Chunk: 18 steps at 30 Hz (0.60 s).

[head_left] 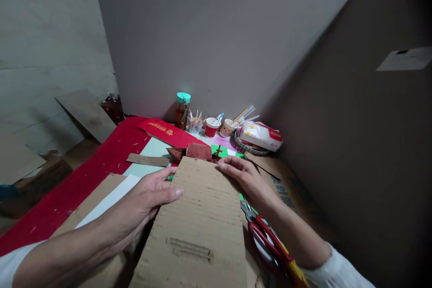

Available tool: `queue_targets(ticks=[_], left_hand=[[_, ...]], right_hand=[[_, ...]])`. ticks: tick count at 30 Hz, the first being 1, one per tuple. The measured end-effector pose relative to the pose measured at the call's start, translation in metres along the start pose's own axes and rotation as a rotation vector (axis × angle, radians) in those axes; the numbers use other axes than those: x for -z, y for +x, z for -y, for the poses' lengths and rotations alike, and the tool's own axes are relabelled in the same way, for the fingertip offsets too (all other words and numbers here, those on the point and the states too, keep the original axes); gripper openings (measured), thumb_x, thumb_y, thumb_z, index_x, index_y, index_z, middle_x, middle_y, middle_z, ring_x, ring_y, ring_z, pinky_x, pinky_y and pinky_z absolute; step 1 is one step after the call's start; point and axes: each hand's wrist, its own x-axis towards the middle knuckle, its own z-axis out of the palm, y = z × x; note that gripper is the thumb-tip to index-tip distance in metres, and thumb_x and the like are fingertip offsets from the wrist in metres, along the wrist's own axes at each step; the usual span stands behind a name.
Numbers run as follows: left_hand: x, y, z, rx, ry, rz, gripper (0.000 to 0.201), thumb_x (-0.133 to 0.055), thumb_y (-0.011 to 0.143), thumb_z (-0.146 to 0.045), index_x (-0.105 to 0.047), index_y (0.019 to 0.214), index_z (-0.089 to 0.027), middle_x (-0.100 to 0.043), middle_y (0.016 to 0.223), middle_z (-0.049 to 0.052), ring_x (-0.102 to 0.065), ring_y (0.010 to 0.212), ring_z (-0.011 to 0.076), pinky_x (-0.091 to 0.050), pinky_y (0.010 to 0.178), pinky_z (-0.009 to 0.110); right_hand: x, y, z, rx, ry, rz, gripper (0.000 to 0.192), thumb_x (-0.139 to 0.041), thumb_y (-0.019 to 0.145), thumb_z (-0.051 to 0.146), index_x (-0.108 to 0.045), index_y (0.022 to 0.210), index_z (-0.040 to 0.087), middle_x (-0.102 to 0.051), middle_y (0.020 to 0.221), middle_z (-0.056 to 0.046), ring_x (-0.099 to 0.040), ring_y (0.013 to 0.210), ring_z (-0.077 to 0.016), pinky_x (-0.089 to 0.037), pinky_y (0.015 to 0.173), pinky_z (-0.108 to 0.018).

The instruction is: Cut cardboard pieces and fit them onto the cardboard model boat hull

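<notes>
A long piece of corrugated cardboard [202, 207] stretches toward me between my hands, with a slit-like torn patch near its lower middle. My left hand [148, 193] grips its left edge, thumb on top and fingers underneath. At the far right corner, my right hand [241, 171] pinches the edge with its thumb and fingers. Just beyond the far end sits a brown-red painted model piece [199, 151] with a pointed left part. Scissors with red and yellow handles [270, 243] lie beside the cardboard, below my right forearm.
Along the wall stand a bottle with a turquoise lid [183, 98], a cup of toothpicks [196, 125], a red cup [212, 128], a cup of straws [227, 128] and a tissue pack [259, 135]. A cardboard strip [148, 159] and red envelope [168, 130] lie left on the red tablecloth [91, 171].
</notes>
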Motion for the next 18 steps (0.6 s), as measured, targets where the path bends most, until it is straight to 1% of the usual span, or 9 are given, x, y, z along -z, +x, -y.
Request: queue_targets(ticks=[2,6,8,11,14,16,18], left_hand=[[0.001,0.001,0.0,-0.004,-0.002,-0.004,0.066,-0.074,0.083,-0.021,-0.045,0.143,-0.02,-0.078,0.103,0.007,-0.074,0.095,0.0218,-0.056,0.08,0.028],[-0.002,0.0,0.002,-0.013,-0.023,0.008,0.06,-0.072,0.084,-0.021,-0.049,0.14,-0.021,-0.078,0.106,0.008,-0.074,0.096,0.0248,-0.058,0.081,0.034],[-0.005,-0.002,0.002,-0.03,-0.024,-0.006,0.056,-0.072,0.084,-0.021,-0.053,0.136,-0.024,-0.078,0.103,0.006,-0.074,0.095,0.0241,-0.059,0.081,0.033],[-0.009,-0.008,-0.001,-0.063,0.004,-0.041,0.059,-0.075,0.077,-0.015,-0.057,0.133,-0.026,-0.079,0.094,0.003,-0.075,0.088,0.0228,-0.059,0.075,0.03],[-0.011,-0.021,-0.003,-0.074,0.071,-0.048,0.065,-0.077,0.072,-0.015,-0.057,0.133,-0.027,-0.079,0.09,0.003,-0.075,0.084,0.0251,-0.06,0.07,0.032],[-0.011,-0.034,0.0,-0.077,0.129,-0.064,0.068,-0.081,0.07,-0.019,-0.057,0.133,-0.028,-0.079,0.086,0.003,-0.075,0.079,0.0266,-0.06,0.068,0.033],[-0.012,-0.05,0.007,-0.071,0.163,-0.119,0.072,-0.084,0.068,-0.025,-0.055,0.133,-0.031,-0.078,0.08,0.002,-0.075,0.073,0.0265,-0.059,0.064,0.033]], right_hand=[[0.002,-0.005,0.001,0.016,-0.06,0.004,0.03,-0.073,0.078,0.046,-0.068,0.091,0.02,-0.067,0.084,-0.002,-0.06,0.078,-0.0174,-0.043,0.066,-0.027],[0.005,-0.016,0.006,0.041,-0.191,0.04,0.031,-0.071,0.082,0.046,-0.074,0.103,0.022,-0.073,0.104,-0.006,-0.064,0.099,-0.0252,-0.047,0.082,-0.034],[0.004,-0.019,0.008,0.048,-0.24,0.057,0.032,-0.07,0.084,0.046,-0.075,0.106,0.023,-0.073,0.111,-0.006,-0.064,0.106,-0.0279,-0.047,0.09,-0.039],[0.001,-0.026,0.013,0.052,-0.284,0.088,0.037,-0.069,0.085,0.047,-0.074,0.114,0.024,-0.071,0.123,-0.007,-0.063,0.113,-0.0291,-0.046,0.096,-0.042],[0.0,-0.042,0.02,0.118,-0.383,0.119,0.048,-0.071,0.084,0.049,-0.069,0.125,0.024,-0.067,0.13,-0.008,-0.062,0.114,-0.0277,-0.046,0.095,-0.041],[-0.001,-0.057,0.025,0.186,-0.486,0.124,0.051,-0.071,0.084,0.051,-0.068,0.127,0.024,-0.069,0.126,-0.007,-0.062,0.111,-0.0264,-0.047,0.092,-0.038],[-0.001,-0.074,0.028,0.215,-0.572,0.118,0.048,-0.07,0.085,0.052,-0.07,0.125,0.025,-0.072,0.12,-0.006,-0.064,0.105,-0.0259,-0.049,0.086,-0.036]])
